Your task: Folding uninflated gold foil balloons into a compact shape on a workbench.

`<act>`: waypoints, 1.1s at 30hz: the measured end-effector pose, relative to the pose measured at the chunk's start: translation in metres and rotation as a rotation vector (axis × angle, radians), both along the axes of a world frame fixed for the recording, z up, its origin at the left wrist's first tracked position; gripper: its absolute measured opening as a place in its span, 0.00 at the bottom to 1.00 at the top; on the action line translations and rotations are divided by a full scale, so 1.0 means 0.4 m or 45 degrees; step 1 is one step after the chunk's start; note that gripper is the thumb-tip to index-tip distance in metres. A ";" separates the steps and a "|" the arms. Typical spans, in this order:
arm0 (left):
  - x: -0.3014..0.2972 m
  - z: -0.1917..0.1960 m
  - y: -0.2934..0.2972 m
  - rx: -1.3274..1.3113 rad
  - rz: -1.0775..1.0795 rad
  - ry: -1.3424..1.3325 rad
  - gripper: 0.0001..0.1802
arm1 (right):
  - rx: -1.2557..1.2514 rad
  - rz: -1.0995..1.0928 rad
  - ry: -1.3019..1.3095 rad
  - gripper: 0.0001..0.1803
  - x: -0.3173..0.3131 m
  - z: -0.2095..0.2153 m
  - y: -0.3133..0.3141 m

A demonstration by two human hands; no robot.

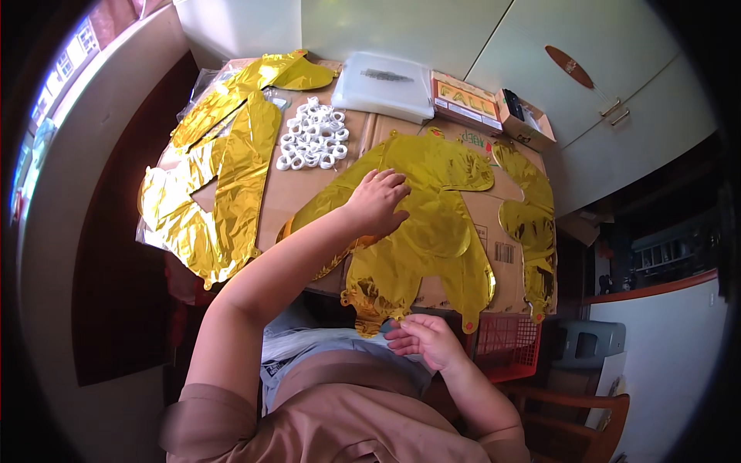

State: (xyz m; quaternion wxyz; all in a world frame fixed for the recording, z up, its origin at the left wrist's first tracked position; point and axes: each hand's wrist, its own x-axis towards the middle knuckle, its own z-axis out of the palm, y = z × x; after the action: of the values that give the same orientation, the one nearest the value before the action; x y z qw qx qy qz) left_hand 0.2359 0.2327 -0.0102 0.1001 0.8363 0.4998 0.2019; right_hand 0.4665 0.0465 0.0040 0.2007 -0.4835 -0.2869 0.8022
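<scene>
A flat, uninflated gold foil balloon [421,204] lies across the middle of the cardboard-covered table, its lower part reaching over the near edge. Over its left part is my left hand [378,202], palm down, fingers loosely bent and apart, holding nothing; whether it touches the foil is hard to tell. At the near edge, my right hand [424,339] pinches a small tab at the balloon's bottom between thumb and fingers. My left forearm hides some of the foil beneath it.
More flat gold foil balloons [235,185] lie at the left, and another [532,224] at the right. Small white ribbon rolls [312,139] sit behind. Along the back stand a clear plastic stack [384,83], a box [467,100] and an open carton [525,123]. A red basket [509,347] is below the table.
</scene>
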 end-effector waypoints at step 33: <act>-0.140 0.129 -0.300 0.025 0.114 -0.590 0.17 | 1.904 0.216 -1.202 0.20 0.038 0.058 0.338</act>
State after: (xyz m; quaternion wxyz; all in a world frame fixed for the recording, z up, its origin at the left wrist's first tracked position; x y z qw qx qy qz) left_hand 0.1797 0.1128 0.0414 0.1950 0.7455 0.4982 0.3975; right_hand 0.4817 0.1816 0.0270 0.2648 -0.4835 -0.8235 0.1339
